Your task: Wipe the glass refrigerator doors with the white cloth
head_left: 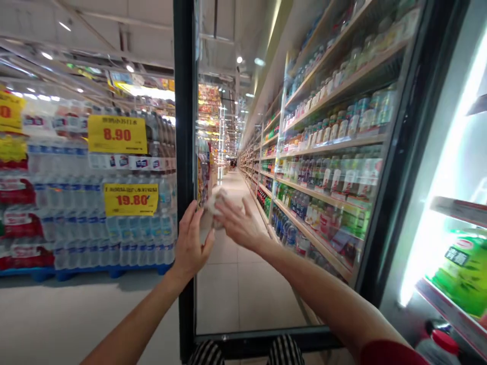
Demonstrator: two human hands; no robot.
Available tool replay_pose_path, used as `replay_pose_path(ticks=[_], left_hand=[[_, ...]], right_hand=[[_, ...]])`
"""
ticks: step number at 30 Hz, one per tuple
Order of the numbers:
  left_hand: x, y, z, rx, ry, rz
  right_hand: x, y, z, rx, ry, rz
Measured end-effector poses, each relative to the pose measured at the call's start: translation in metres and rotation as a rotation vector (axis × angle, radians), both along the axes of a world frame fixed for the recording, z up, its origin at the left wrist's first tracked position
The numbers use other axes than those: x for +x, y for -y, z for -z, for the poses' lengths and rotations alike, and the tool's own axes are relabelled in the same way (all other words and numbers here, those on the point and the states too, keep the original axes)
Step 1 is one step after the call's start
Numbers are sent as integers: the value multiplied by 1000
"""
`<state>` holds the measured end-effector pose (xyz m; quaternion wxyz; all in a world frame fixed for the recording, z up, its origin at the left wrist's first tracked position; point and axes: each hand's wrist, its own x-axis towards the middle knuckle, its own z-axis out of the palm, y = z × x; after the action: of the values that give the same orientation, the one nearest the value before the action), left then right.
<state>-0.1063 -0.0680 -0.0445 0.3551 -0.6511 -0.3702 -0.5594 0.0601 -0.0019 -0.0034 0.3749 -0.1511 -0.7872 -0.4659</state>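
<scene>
Red sleeve (391,352); right hand (241,223) on cloth (215,204); cooler shelf (449,309) holding green pack (462,268).

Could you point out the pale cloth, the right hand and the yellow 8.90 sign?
pale cloth (210,207): head view, on its blurred, uncovered part
right hand (240,224): head view, on the back of the hand
yellow 8.90 sign (117,135): head view, on its printed price

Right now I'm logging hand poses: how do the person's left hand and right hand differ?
The left hand points its fingers upward; the right hand points its fingers toward the picture's left.
The left hand overlaps the black door frame; the right hand has its fingers at a pale, blurred wad.
Both are bare, thumbs spread from the fingers.
</scene>
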Motion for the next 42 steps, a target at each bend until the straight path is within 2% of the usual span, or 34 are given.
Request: replay_pose_path(ticks=[2, 3, 7, 8, 10, 12, 13, 14, 16, 18, 19, 20, 23, 24, 25, 26, 29, 30, 31, 33, 36, 37, 38, 39, 42], left_hand=[[3, -3, -11, 16, -23, 6], [5, -5, -17, 26, -43, 6], [20, -21, -41, 78, -132, -17], [26, -26, -47, 78, -145, -41], [37, -35, -60, 61, -169, -101], [48, -43, -73, 36, -196, -155], [52, -47, -78, 31, -205, -172], [55, -52, -83, 30, -209, -183], [58, -60, -89, 39, -193, -195], [59, -67, -92, 56, -170, -199], [58, -71, -92, 65, -165, -199], [58, -73, -91, 72, -163, -202], [58, -76, -90, 94, -169, -213], [58, -76, -90, 94, -170, -215], [58, -76, -89, 89, -172, -218], [58, -75, -89, 85, -172, -221], [60, -73, -89, 78, -172, -228], [60, -73, -89, 83, -171, -228], [60, -73, -89, 89, -172, -225], [60, -74, -89, 96, -174, -216], [59, -75, -90, 110, -175, -202], [59, -75, -90, 108, -175, -202], [59, -74, -90, 106, -174, -205], [60, -73, -90, 105, -174, -207], [61, -72, -89, 86, -169, -210]], right_hand=[[20, -4, 4, 50, 141, 1], [31, -7, -2, 54, 97, 25], [67, -15, -43, 29, -555, 164], [74, -15, -48, 34, -625, 177], [90, -13, -46, 54, -493, 161], [112, -14, -36, 58, -253, 150], [126, -15, -32, 62, -228, 162], [141, -18, -30, 66, -300, 187], [168, -25, -32, 76, -676, 249], [185, -30, -36, 81, -1006, 284], [188, -31, -36, 79, -1050, 290], [188, -31, -33, 73, -993, 290], [190, -28, -18, 39, -500, 264], [194, -27, -14, 34, -410, 259], [202, -28, -13, 30, -419, 264], [212, -30, -14, 29, -531, 278], [235, -37, -28, 17, -1121, 312], [235, -38, -33, 10, -1235, 307], [231, -38, -35, 5, -1258, 296], [210, -34, -32, 0, -1047, 277], [183, -26, -19, 12, -481, 244], [182, -25, -17, 26, -387, 240], [186, -25, -18, 41, -387, 245], [193, -27, -21, 54, -484, 259], [208, -36, -41, 62, -1042, 319]])
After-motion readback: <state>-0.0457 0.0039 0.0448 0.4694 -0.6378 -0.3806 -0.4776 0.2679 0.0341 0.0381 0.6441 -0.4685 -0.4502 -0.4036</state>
